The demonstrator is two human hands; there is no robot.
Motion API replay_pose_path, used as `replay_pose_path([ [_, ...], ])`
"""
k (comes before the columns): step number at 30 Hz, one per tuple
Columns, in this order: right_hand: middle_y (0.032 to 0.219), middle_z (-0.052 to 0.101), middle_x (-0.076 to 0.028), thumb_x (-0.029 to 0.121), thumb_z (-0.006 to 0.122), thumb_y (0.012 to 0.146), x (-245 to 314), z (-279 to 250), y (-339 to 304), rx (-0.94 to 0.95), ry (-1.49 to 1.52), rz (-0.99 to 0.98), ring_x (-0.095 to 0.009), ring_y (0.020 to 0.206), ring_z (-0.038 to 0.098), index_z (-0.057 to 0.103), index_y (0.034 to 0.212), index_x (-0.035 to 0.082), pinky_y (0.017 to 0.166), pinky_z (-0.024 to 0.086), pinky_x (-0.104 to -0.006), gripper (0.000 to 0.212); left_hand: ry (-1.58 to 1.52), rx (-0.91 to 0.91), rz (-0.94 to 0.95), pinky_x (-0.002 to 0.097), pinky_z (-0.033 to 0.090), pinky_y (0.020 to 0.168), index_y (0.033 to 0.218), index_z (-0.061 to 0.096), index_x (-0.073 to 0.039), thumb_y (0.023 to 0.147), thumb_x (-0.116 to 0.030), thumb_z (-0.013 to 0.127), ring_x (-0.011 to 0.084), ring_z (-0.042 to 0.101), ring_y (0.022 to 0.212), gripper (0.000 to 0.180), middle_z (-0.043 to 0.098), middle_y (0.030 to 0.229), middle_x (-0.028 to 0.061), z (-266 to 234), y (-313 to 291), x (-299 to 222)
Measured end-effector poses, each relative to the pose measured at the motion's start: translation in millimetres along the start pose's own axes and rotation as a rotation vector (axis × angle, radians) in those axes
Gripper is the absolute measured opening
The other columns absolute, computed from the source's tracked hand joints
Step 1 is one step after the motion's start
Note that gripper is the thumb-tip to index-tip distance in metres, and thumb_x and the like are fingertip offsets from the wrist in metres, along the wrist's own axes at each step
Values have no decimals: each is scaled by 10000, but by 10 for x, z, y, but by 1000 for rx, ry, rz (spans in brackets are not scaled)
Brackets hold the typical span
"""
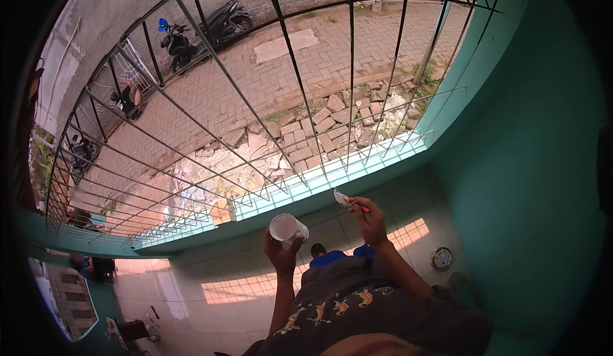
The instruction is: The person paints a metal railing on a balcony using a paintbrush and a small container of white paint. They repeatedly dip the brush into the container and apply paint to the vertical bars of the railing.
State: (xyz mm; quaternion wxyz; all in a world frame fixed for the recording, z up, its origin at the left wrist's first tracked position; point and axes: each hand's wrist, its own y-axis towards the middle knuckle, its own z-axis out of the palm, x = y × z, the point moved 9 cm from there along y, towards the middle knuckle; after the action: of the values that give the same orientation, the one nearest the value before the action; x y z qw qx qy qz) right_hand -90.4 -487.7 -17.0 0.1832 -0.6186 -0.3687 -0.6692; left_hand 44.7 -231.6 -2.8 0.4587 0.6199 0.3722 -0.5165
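A white cup (287, 227) is gripped by the left hand (281, 250), and a small packet (341, 197) is pinched by the right hand (370, 219), above the tiled floor (255, 279); a metal railing (287, 139) stands just ahead.

Left hand (281, 249): holds cup (288, 227), mouth turned up toward the camera, left of right hand (369, 220). Right hand: holds small sachet (341, 197) at its upper left, apart from the cup. Railing (255, 132): ahead of both hands, along the balcony floor's (223, 286) far edge. Round drain cover (440, 257): on the floor, right of the right forearm, near the wall (530, 164). Motorcycle (204, 30): beyond the railing, on the paved street (319, 68) below, upper left.
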Motion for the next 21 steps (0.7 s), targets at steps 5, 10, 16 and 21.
replay_pose_path([
  [5, 1094, 687, -108, 30, 524, 1006, 1, -568, 371, 20, -150, -98, -159, 894, 676, 623, 1117, -8, 801, 534, -295, 154, 2, 24, -7, 375, 475, 984, 1256, 546, -17, 687, -93, 892, 215, 610, 1112, 670, 638, 1166, 102, 616, -148, -95],
  [10, 1100, 680, -106, 81, 509, 1030, -174, -1128, 678, 37, -164, -49, -149, 905, 660, 613, 1131, -13, 824, 525, -289, 172, 43, 14, -28, 372, 472, 983, 1257, 551, -31, 678, -122, 901, 203, 606, 1113, 683, 637, 1162, 86, 1033, -277, -141],
  [16, 1065, 676, -120, 90, 507, 1035, -509, -1315, 856, 72, 6, 32, -153, 900, 656, 603, 1132, -35, 812, 533, -289, 185, 144, -94, -1, 369, 481, 962, 1242, 557, -39, 677, -153, 905, 192, 606, 1103, 674, 639, 1140, 76, 1147, -520, -184],
  [21, 1056, 688, -131, 87, 508, 1034, -532, -971, 962, 289, 4, 46, -167, 870, 668, 605, 1110, -35, 791, 547, -302, 174, 204, -180, -74, 353, 511, 914, 1247, 557, -46, 693, -169, 899, 184, 636, 1060, 663, 652, 1125, 73, 1142, -804, -271],
])
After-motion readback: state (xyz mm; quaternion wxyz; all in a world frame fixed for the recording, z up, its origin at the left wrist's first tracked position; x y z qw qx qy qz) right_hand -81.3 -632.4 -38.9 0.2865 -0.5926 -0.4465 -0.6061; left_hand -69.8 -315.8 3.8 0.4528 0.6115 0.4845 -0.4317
